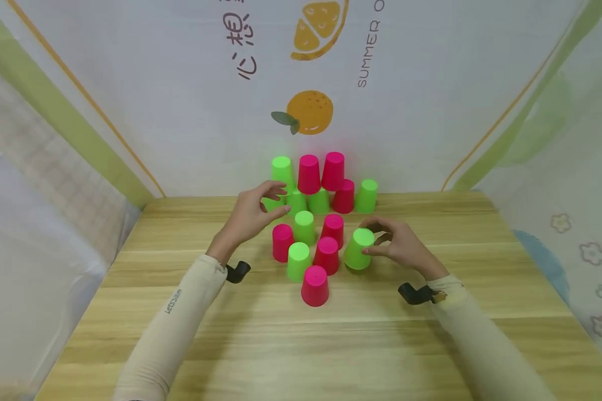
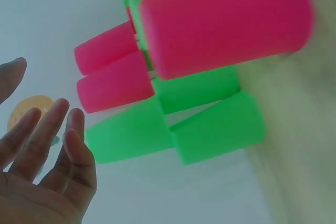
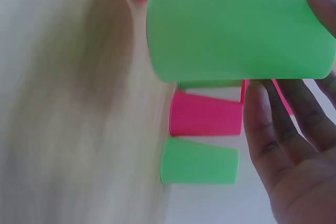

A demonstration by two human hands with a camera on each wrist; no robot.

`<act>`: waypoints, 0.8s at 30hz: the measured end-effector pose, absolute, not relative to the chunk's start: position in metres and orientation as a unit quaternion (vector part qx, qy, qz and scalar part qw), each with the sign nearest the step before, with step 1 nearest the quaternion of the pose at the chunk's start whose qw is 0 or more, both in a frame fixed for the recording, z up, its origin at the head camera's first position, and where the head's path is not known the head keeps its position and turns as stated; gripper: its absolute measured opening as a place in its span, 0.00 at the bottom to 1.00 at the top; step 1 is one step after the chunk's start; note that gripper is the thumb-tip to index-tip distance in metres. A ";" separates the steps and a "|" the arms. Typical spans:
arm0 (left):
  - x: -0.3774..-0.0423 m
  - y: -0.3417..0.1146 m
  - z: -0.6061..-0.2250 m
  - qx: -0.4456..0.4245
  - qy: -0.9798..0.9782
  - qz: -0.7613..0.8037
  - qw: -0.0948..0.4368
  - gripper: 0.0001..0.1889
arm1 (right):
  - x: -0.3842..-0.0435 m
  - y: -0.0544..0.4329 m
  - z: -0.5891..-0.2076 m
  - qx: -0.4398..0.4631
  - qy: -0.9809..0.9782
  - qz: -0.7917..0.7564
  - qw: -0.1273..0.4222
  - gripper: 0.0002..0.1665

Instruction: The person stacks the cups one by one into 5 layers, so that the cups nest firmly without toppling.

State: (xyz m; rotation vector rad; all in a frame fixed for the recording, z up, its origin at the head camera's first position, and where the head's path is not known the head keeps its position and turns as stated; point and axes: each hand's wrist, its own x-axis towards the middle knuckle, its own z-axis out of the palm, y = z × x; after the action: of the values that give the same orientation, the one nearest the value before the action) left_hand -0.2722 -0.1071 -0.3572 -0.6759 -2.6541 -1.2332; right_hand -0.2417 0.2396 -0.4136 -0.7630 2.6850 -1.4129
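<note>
The green cup [image 1: 358, 253], turned with its mouth down and slightly tilted, is in the right hand [image 1: 401, 248], just to the right of the near group of cups; the right wrist view shows a gap between its rim and the desk [image 1: 371, 345]. Thumb and fingers of this hand pinch the cup near its narrow upper end. The near group [image 1: 315, 285] has six cups, four pink and two green, all standing mouth down. Farther away is a stack [image 1: 309, 174] of two levels – five cups below and three, one green and two pink, above. The left hand [image 1: 253, 209] is by the left side of this stack, its fingers spread and loosely bent, holding nothing; whether they touch the upper green cup [image 1: 282, 170], I cannot tell. Behind the far edge of the desk hangs a white cloth [image 1: 406, 111] with a printed orange [image 1: 311, 113].
</note>
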 end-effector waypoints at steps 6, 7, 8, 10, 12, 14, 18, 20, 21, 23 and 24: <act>-0.248 -0.118 -0.375 -0.221 -0.870 -0.437 0.061 0.25 | -0.267 0.248 -0.400 -0.222 0.870 -0.439 0.011 0.29; -0.244 -0.118 -0.377 -0.220 -0.868 -0.441 0.059 0.24 | -0.271 0.250 -0.398 -0.217 0.871 -0.441 0.011 0.28; -0.240 -0.119 -0.378 -0.218 -0.866 -0.446 0.055 0.24 | -0.276 0.251 -0.396 -0.213 0.870 -0.445 0.011 0.28; -0.233 -0.119 -0.381 -0.212 -0.864 -0.455 0.046 0.24 | -0.284 0.253 -0.391 -0.203 0.865 -0.458 0.008 0.28; -0.227 -0.118 -0.383 -0.206 -0.861 -0.464 0.039 0.23 | -0.293 0.254 -0.386 -0.194 0.863 -0.466 -0.009 0.27; -0.220 -0.115 -0.387 -0.205 -0.858 -0.471 0.032 0.22 | -0.302 0.254 -0.379 -0.182 0.865 -0.467 -0.028 0.27; -0.208 -0.105 -0.398 -0.220 -0.857 -0.466 0.027 0.19 | -0.319 0.250 -0.362 -0.155 0.878 -0.450 -0.059 0.27; -0.202 -0.099 -0.404 -0.239 -0.859 -0.451 0.031 0.19 | -0.327 0.247 -0.356 -0.144 0.883 -0.442 -0.065 0.27; -0.199 -0.095 -0.408 -0.250 -0.862 -0.440 0.036 0.19 | -0.332 0.246 -0.353 -0.140 0.886 -0.438 -0.065 0.27; -0.193 -0.089 -0.413 -0.270 -0.864 -0.421 0.055 0.19 | -0.339 0.243 -0.351 -0.132 0.889 -0.434 -0.063 0.28; -0.190 -0.087 -0.416 -0.278 -0.865 -0.412 0.068 0.19 | -0.343 0.241 -0.350 -0.128 0.889 -0.435 -0.061 0.28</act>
State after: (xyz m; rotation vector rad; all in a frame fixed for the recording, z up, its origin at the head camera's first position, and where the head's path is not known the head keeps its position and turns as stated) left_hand -0.1900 -0.0869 -0.4158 -0.8382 -2.6072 -1.2405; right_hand -0.3426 0.2410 -0.3500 -0.4175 2.9080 -1.4232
